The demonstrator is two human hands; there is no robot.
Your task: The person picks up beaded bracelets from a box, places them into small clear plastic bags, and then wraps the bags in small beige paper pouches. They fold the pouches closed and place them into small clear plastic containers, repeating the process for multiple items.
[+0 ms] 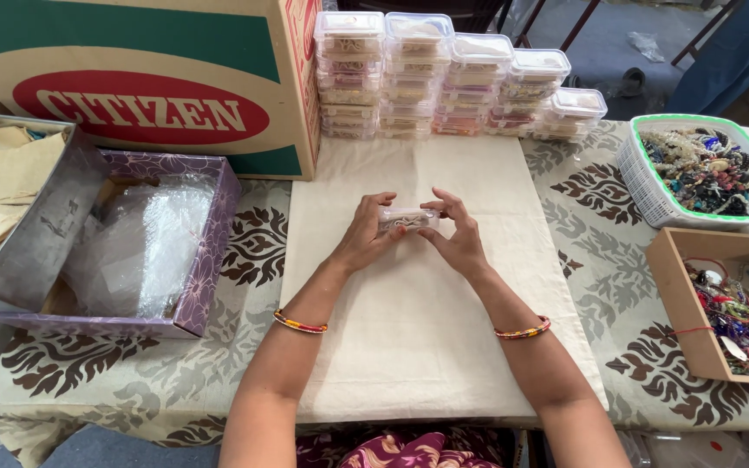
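Above cream cloth (pixel 426 321): small clear box (pixel 407 219) pinched between left hand (pixel 363 234) and right hand (pixel 457 234), fingertips gripping both ends.

Contents of the small clear box (pixel 407 218) between both hands, too small to tell.

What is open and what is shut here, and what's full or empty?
small clear box: lid on, held between both hands
left hand: gripping the box's left end
right hand: gripping the box's right end
stacked clear boxes: lids on, filled
purple box: open, holds clear plastic bags
white basket: open, full of beads
brown cardboard tray: open, holds colourful jewellery
big cardboard carton: lying on its side
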